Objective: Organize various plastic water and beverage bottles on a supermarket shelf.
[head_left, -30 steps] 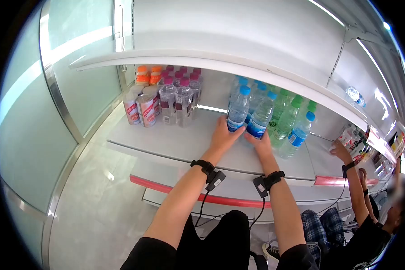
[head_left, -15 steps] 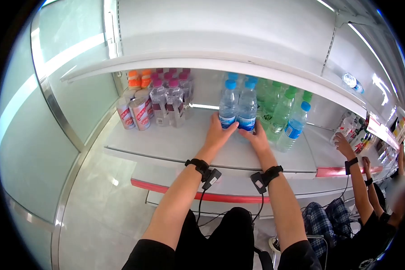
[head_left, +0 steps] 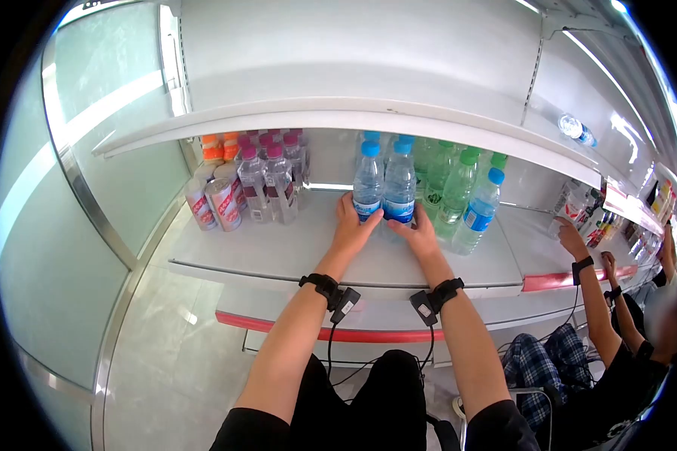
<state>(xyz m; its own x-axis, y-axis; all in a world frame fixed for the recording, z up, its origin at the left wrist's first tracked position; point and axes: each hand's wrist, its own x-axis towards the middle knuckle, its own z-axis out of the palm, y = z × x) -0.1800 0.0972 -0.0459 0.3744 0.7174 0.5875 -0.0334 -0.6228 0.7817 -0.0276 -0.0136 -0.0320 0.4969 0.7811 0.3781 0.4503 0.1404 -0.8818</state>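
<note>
Cans (head_left: 222, 201): two stand at the left end of the shelf (head_left: 278, 252), just beside the purple-capped bottles (head_left: 267, 180).
Orange-capped bottles (head_left: 212, 149): at the back left, behind the cans.
Left hand (head_left: 351, 225): closed around the lower part of the left water bottle (head_left: 368, 180), thumb towards the middle.
Left water bottle: upright at mid-shelf, touching its twin.
Right water bottle (head_left: 399, 184): upright, blue-capped, label facing forward.
Right hand (head_left: 415, 234): fingers curled about the base of the right water bottle.
Doing it well: a low grip probably serves best. Slide the pair together, bases flat on the shelf, so neither tips.
Green-capped bottles (head_left: 455, 188): just beside the pair on the right, so a sideways nudge could topple them.
Lone blue-capped bottle (head_left: 480, 207): in front of the green ones.
Co-worker's hand (head_left: 568, 237): far right, well apart.
</note>
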